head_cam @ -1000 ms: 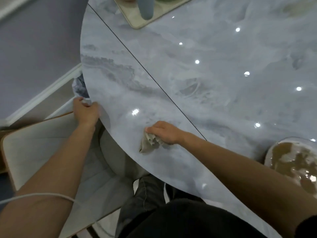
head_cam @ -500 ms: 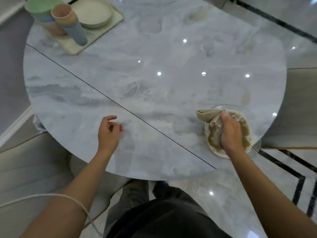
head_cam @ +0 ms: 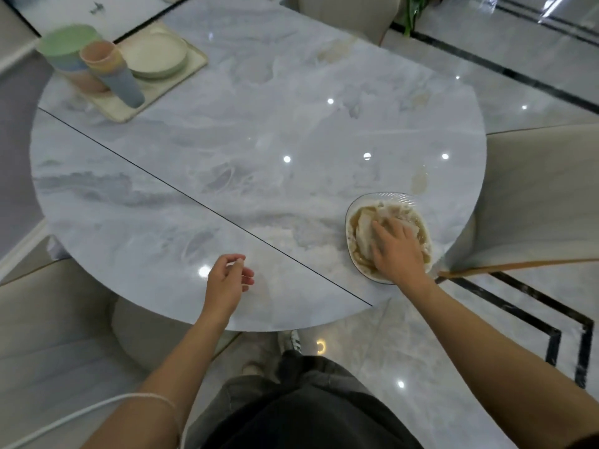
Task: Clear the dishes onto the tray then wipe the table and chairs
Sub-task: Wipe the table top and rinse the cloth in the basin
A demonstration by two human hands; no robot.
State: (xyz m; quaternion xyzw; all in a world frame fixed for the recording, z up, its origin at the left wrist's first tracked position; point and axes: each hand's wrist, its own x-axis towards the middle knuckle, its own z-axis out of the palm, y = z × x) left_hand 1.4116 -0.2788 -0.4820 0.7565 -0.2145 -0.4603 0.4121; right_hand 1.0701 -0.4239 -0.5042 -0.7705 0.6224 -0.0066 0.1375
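Observation:
A round grey marble table (head_cam: 227, 131) fills the view. Near its right edge sits a clear glass bowl (head_cam: 392, 197) of brownish water. My right hand (head_cam: 397, 251) lies inside it, fingers spread, pressing a pale wiping cloth (head_cam: 366, 228) down into the water. My left hand (head_cam: 228, 280) hovers over the near table edge with fingers loosely curled and nothing in it. At the far left a cream tray (head_cam: 194, 61) carries stacked coloured cups (head_cam: 107, 69) and pale plates (head_cam: 157, 55).
Beige chairs stand at the left (head_cam: 48, 335), right (head_cam: 534, 196) and far side (head_cam: 346, 11) of the table. A dark seam (head_cam: 201, 204) crosses the tabletop diagonally. Brownish smears (head_cam: 419, 179) mark the table beyond the bowl. Glossy tiled floor lies to the right.
My right hand carried the cloth from the near left table edge over to the bowl and pushed it down into the water. My left hand left the table edge and now hovers.

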